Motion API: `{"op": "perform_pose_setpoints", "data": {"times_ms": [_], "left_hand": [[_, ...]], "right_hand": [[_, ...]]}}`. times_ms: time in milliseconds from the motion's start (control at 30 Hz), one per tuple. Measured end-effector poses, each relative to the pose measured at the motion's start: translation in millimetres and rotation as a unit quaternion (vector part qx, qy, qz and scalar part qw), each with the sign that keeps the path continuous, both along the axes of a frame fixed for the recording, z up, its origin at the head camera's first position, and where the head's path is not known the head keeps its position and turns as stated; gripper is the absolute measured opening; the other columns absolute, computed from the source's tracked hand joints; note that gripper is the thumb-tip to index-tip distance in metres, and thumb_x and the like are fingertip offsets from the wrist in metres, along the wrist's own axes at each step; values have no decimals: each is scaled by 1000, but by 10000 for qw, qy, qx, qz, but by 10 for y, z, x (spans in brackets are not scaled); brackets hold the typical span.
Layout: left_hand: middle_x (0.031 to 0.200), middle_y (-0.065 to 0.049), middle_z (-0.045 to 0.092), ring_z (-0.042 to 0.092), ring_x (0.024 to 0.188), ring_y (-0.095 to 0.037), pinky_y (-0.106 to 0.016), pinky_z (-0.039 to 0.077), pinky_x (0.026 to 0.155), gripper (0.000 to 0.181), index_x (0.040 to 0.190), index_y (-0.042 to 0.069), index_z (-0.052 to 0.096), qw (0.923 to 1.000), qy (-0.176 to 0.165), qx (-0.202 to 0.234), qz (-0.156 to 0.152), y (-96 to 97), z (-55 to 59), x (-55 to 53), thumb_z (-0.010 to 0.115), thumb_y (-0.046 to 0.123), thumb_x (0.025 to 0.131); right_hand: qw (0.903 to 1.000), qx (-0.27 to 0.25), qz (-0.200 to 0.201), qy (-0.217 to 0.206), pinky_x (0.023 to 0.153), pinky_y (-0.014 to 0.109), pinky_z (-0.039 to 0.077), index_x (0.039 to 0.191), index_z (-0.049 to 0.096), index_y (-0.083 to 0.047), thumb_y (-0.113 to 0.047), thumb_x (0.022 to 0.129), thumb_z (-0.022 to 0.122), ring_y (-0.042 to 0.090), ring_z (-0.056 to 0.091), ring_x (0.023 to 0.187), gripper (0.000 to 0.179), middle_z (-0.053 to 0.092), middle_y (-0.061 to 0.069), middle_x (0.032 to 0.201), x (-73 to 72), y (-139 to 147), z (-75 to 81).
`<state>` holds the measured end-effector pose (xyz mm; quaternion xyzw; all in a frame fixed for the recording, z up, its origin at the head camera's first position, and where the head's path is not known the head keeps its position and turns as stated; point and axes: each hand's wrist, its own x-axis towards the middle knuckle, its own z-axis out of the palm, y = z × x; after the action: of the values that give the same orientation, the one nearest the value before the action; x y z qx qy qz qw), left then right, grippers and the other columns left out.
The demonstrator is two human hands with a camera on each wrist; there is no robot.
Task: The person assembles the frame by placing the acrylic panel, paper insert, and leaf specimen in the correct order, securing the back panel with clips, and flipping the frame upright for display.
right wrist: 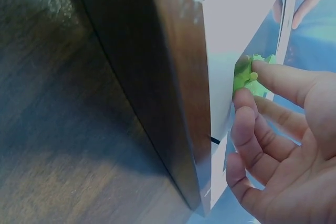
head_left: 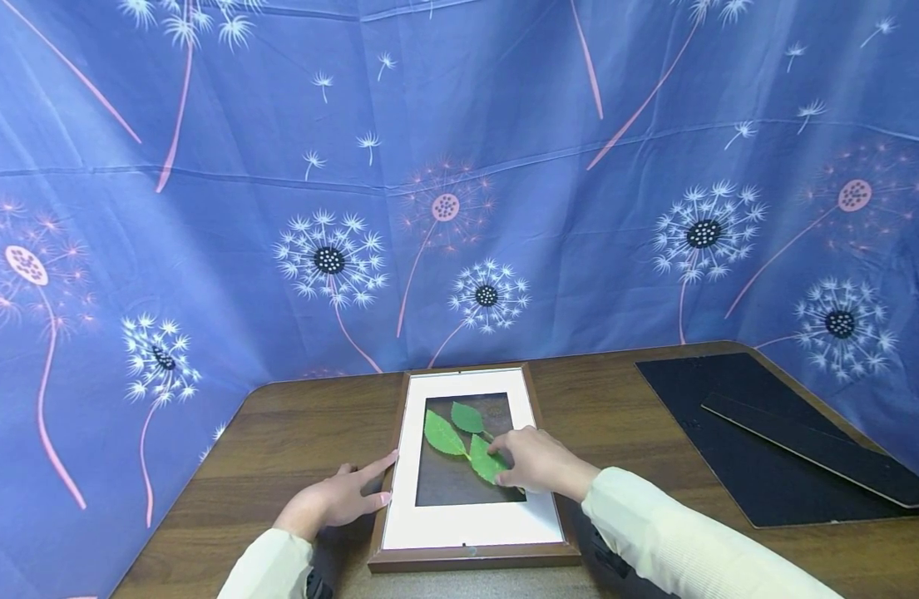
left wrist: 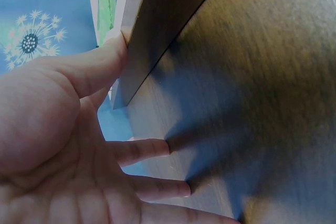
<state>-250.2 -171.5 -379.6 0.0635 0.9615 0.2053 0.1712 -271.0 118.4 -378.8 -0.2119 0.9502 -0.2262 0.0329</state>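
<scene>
A brown wooden picture frame (head_left: 422, 562) lies flat on the table, with a white mat (head_left: 470, 526) around a dark middle. Three green leaves on a stem, a leaf sprig (head_left: 442, 434), lie over that dark middle. My right hand (head_left: 537, 462) pinches the sprig at its right-hand leaf (head_left: 483, 460); the right wrist view shows thumb and forefinger at the green piece (right wrist: 247, 77), its other fingers curled loosely. Along the frame's left side, my left hand (head_left: 332, 499) touches the edge with thumb and forefinger. Its other fingers stretch down to the tabletop in the left wrist view.
On the right of the wooden table (head_left: 309, 424) lies a large black board (head_left: 699, 416). A narrow black strip (head_left: 811, 449) rests across it at a slant. Behind the table hangs a blue cloth (head_left: 579, 249) with dandelion prints.
</scene>
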Motion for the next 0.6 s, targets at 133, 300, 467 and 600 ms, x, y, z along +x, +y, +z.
{"op": "perform_pose_setpoints", "data": {"times_ms": [133,300,467,600], "left_hand": [[147,-46,29,47,121,-67,-77,35,97,66,158,23,37,10000,4,19,-18,-2,-1,1,64,37,100],[149,-47,27,44,124,-68,-78,33,98,65,159,24,36,10000,-47,83,4,1,5,-6,63,36,101],[148,-48,26,42,124,-69,-79,32,98,65,159,23,36,9999,-30,95,-36,-5,2,-5,63,36,101],[147,-48,27,41,124,-70,-79,33,98,66,159,22,36,9999,-34,88,-39,-7,0,-4,64,37,101]], "right_hand": [[9999,-139,25,-15,58,32,38,116,74,-4,-11,84,84,12,42,60,34,69,9,87,-8,26,1],[9991,-417,81,34,60,31,43,115,74,-3,-13,86,82,11,49,63,31,71,7,93,-19,97,58],[9965,-796,255,15,51,25,37,115,74,-1,-12,88,79,8,45,55,30,57,-2,66,-41,208,119],[9940,-1059,236,-132,50,23,33,116,73,0,-13,91,76,7,42,55,28,52,-5,63,-52,309,161]]}}
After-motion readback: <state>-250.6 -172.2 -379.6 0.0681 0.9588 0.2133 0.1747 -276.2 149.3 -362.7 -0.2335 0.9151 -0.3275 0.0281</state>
